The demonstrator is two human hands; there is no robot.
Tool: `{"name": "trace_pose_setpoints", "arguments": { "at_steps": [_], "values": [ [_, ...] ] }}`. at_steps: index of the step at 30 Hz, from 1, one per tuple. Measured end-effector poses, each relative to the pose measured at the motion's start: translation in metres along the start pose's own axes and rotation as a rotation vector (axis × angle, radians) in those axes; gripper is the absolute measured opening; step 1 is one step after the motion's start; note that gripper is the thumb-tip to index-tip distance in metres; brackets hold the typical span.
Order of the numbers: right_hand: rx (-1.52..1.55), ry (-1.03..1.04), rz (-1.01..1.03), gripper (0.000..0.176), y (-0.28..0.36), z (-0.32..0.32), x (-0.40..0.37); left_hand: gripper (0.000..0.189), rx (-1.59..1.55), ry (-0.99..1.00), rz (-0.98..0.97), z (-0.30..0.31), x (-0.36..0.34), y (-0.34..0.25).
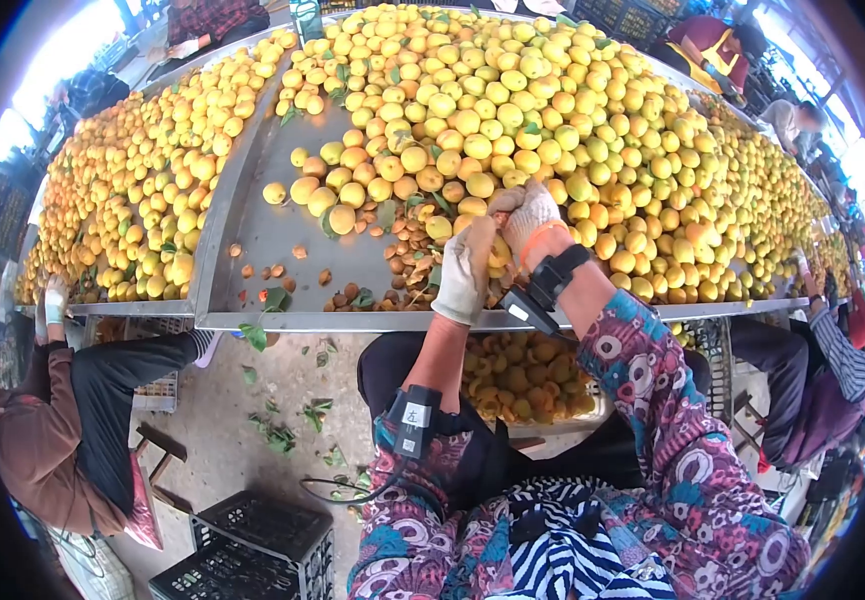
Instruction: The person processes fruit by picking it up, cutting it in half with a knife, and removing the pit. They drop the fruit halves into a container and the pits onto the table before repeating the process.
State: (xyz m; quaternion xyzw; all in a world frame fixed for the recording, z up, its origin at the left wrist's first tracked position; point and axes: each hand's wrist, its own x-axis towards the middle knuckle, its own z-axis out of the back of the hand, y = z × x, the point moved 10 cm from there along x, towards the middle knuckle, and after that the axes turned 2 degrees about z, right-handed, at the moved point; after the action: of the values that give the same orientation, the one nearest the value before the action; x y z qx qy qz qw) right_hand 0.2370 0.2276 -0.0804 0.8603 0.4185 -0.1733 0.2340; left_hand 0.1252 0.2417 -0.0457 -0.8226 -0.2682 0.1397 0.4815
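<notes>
Two gloved hands meet over the near rim of a metal table (283, 170). The right hand (530, 215) pinches one small orange-brown piece (501, 218) at its fingertips. The left hand (464, 278) has its fingers drawn up against the same spot; whether they grip it too, I cannot tell. One orange band (543, 238) and one black wrist device (559, 272) circle the right wrist; one black box (414, 420) sits on the left forearm.

Ahead of both hands and to their right spreads a heap of yellow fruit (513, 110), too many to count. Just left of the left hand is a pile of brown bits (415, 262), mixed with leaves. Farther left, one fruit (274, 193) sits at the heap's edge, with roughly eight loose brown pieces (300, 251) nearer the rim. Beyond one raised divider (233, 180) lies a second heap (143, 170).

Below the hands, under the rim, is one load of fruit (528, 375). Two black crates (263, 520) stand low to the left. At least five other people work around the table.
</notes>
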Motion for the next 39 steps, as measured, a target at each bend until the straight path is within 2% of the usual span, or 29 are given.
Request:
{"name": "trace_pose_setpoints", "arguments": {
  "at_steps": [1, 4, 6, 7, 10, 11, 13, 14, 15, 16, 17, 18, 19, 20, 21, 23, 24, 25, 26, 28, 31, 34, 35, 37, 39],
  "values": [
    [-0.016, -0.002, 0.021, 0.029, 0.002, -0.003, -0.003, 0.04, 0.005, 0.0, 0.025, -0.001, 0.0, 0.003],
    [-0.259, -0.124, 0.298, 0.026, 0.027, -0.008, -0.001, 0.051, -0.016, 0.006, 0.099, 0.003, 0.002, 0.009],
    [-0.249, -0.007, 0.341, 0.025, 0.037, -0.02, 0.0, 0.052, -0.087, 0.034, 0.172, 0.0, 0.003, 0.014],
    [-0.289, 0.044, 0.356, 0.026, 0.042, -0.027, -0.004, 0.06, -0.078, -0.053, 0.169, 0.001, 0.002, 0.012],
    [-0.378, 0.12, 0.324, 0.026, 0.054, -0.038, -0.016, 0.06, -0.158, -0.05, 0.187, 0.003, 0.006, 0.013],
    [-0.397, 0.14, 0.296, 0.027, 0.059, -0.039, -0.021, 0.054, -0.145, -0.057, 0.16, 0.007, 0.008, 0.015],
    [-0.442, 0.18, 0.244, 0.024, 0.069, -0.042, -0.038, 0.041, -0.336, -0.053, 0.09, 0.018, 0.014, 0.021],
    [-0.433, 0.265, 0.227, 0.026, 0.076, -0.04, -0.041, 0.035, -0.434, -0.037, 0.062, 0.022, 0.019, 0.025],
    [-0.423, 0.33, 0.227, 0.028, 0.084, -0.037, -0.047, 0.026, 0.256, -0.203, -0.347, 0.039, 0.014, -0.011],
    [-0.418, 0.392, 0.246, 0.03, 0.093, -0.036, -0.06, 0.024, 0.926, -0.341, -0.775, 0.022, -0.006, -0.041],
    [-0.5, 0.366, 0.296, 0.032, 0.101, -0.026, -0.075, 0.029, 1.086, -0.393, -0.865, 0.018, -0.009, -0.04],
    [-0.581, 0.337, 0.369, 0.034, 0.109, -0.02, -0.092, 0.036, 0.967, -0.357, -0.667, 0.031, 0.0, -0.029],
    [-0.458, 0.218, 0.314, 0.035, 0.112, 0.0, -0.095, 0.044, 0.818, -0.33, -0.456, 0.04, 0.01, -0.016],
    [-0.385, 0.224, 0.326, 0.034, 0.115, 0.007, -0.108, 0.053, 0.589, -0.297, -0.212, 0.048, 0.012, 0.003],
    [-0.353, 0.239, 0.243, 0.03, 0.113, 0.011, -0.122, 0.048, 0.835, -0.312, -0.275, 0.064, 0.022, 0.012],
    [-0.184, 0.157, 0.144, 0.029, 0.11, 0.051, -0.112, 0.029, 0.156, -0.216, -0.065, 0.079, 0.042, 0.053],
    [-0.157, 0.136, 0.062, 0.027, 0.115, 0.062, -0.117, 0.028, -0.162, -0.231, 0.037, 0.086, 0.048, 0.072],
    [-0.1, 0.072, 0.046, 0.026, 0.113, 0.066, -0.134, 0.036, -0.314, -0.146, 0.172, 0.084, 0.048, 0.077],
    [-0.036, 0.005, 0.012, 0.025, 0.112, 0.065, -0.149, 0.036, -0.302, -0.153, 0.165, 0.076, 0.045, 0.069],
    [0.02, 0.079, -0.002, 0.025, 0.121, 0.057, -0.17, 0.037, -0.27, -0.19, 0.14, 0.063, 0.034, 0.053],
    [0.051, 0.145, -0.033, 0.027, 0.148, 0.046, -0.197, 0.036, -0.282, -0.435, 0.132, 0.07, 0.027, 0.048],
    [-0.028, 0.241, 0.021, 0.027, 0.166, 0.03, -0.224, 0.032, -0.051, -0.326, 0.03, 0.056, 0.025, 0.014],
    [-0.03, 0.253, 0.042, 0.025, 0.169, 0.028, -0.228, 0.02, -0.103, -0.209, 0.023, 0.038, 0.021, 0.005],
    [-0.033, 0.256, 0.081, 0.023, 0.175, 0.026, -0.237, 0.012, 0.695, -0.035, -0.566, -0.019, -0.002, -0.057],
    [-0.012, 0.239, 0.088, 0.021, 0.18, 0.036, -0.233, 0.009, 1.136, 0.09, -0.519, -0.08, -0.023, -0.048]
  ]
}}
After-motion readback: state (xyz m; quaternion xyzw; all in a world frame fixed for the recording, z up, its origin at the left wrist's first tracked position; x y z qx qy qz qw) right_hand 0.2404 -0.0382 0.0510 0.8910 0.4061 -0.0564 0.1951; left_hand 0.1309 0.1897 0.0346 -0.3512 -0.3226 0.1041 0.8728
